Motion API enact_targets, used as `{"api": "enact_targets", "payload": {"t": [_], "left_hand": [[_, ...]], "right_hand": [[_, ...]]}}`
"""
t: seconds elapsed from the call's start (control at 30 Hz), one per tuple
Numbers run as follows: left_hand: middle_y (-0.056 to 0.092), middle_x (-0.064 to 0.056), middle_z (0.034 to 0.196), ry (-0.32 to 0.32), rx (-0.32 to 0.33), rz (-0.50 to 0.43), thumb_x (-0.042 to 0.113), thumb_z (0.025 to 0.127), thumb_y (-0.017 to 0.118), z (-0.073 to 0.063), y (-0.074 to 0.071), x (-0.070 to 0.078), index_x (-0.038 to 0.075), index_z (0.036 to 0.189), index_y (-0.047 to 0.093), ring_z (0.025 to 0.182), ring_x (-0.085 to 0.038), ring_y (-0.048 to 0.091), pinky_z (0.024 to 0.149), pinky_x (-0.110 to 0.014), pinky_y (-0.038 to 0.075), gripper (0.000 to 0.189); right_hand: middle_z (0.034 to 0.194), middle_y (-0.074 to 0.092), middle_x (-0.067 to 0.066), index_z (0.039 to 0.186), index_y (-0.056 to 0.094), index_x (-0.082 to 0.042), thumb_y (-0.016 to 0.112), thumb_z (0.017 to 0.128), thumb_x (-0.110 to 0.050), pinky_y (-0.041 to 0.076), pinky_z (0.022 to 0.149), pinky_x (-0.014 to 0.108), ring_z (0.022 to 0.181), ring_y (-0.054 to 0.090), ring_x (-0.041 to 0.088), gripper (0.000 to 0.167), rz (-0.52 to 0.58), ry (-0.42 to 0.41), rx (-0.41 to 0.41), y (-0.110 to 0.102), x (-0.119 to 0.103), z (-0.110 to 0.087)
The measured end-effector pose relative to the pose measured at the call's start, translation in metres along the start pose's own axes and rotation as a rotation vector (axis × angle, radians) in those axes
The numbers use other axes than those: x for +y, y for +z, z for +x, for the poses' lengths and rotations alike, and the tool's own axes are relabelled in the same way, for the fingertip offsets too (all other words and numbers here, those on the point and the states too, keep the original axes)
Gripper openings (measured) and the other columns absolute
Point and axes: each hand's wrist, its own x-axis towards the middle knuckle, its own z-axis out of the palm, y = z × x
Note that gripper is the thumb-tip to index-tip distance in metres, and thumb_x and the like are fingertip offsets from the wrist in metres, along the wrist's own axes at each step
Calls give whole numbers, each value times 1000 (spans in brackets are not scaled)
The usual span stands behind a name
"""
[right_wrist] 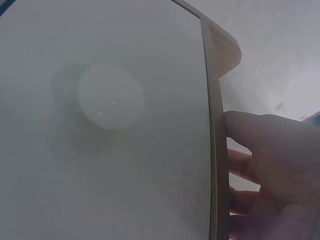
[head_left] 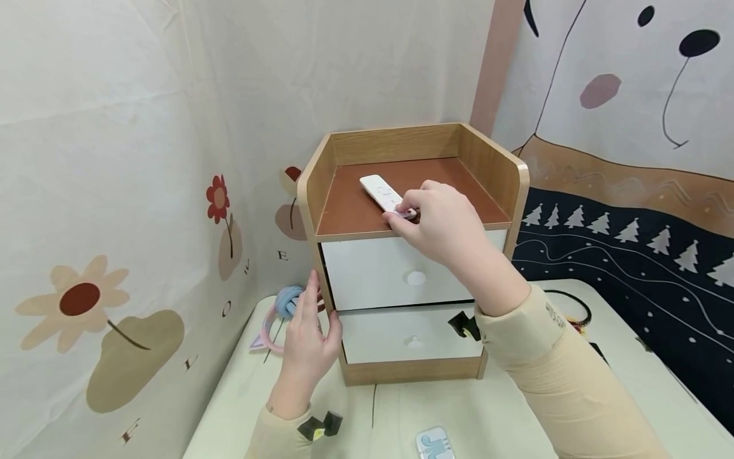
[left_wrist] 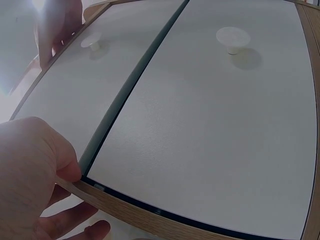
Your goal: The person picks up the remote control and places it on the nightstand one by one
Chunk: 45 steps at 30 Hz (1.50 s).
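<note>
A small wooden cabinet [head_left: 404,373] with two white drawers stands on the pale table. On its brown top surface [head_left: 441,172] lies a white remote control [head_left: 378,190], angled toward the front edge. My right hand [head_left: 444,220] pinches the remote's near end between thumb and fingers, above the upper drawer [head_left: 367,274]. Low on the cabinet's left side, my left hand [head_left: 309,344] rests with fingers extended upward. In the left wrist view its thumb [left_wrist: 67,162] touches the front edge beside the gap between the drawers. The lower drawer [head_left: 390,341] has a round white knob [left_wrist: 233,37].
Behind my left hand lie a blue knotted item [head_left: 287,301] and a pink ring [head_left: 266,331]. A black cord loop [head_left: 582,305] is on the table [head_left: 625,357] at right. A small case with a blue figure [head_left: 434,443] lies in front. Printed fabric hangs behind.
</note>
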Motion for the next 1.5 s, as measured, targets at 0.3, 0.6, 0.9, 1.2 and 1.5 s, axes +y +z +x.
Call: {"api": "enact_targets", "payload": {"t": [0.3,0.6,0.9,1.2,1.5], "left_hand": [[64,-31,140,-24,-26,3,-5,90,68,-2,-3,1,-2,171,28,108,-44,76,85,-55,69,90],[64,-32,139,-4,-14,6,-8,88,68,-2,-4,1,-4,170,29,106,-43,76,83,-53,69,91],[64,-31,139,-15,-28,24,-9,88,70,-2,-7,2,-2,172,28,107,-43,74,77,-53,68,94],[63,-32,138,-9,-32,23,-9,89,70,-1,-6,2,-2,171,27,107,-44,75,79,-52,69,94],[65,-31,134,-5,-30,19,-9,88,70,0,-5,2,-3,171,28,107,-42,76,79,-50,69,93]], "right_hand": [[105,81,8,105,86,-14,80,100,-43,57,76,40,86,69,27,31,-23,36,-107,7,-12,29],[108,85,4,109,86,-13,79,101,-42,63,83,42,93,75,26,31,-90,38,-159,18,-24,50],[108,80,1,108,83,-19,70,107,-44,63,91,45,105,73,26,28,-194,63,-238,26,-38,64],[129,78,5,125,82,-22,61,112,-43,61,104,48,128,70,30,32,-247,54,-287,31,-40,72],[162,62,0,162,56,-39,48,115,-49,56,109,59,146,48,37,48,-196,110,-380,29,-27,71]]}}
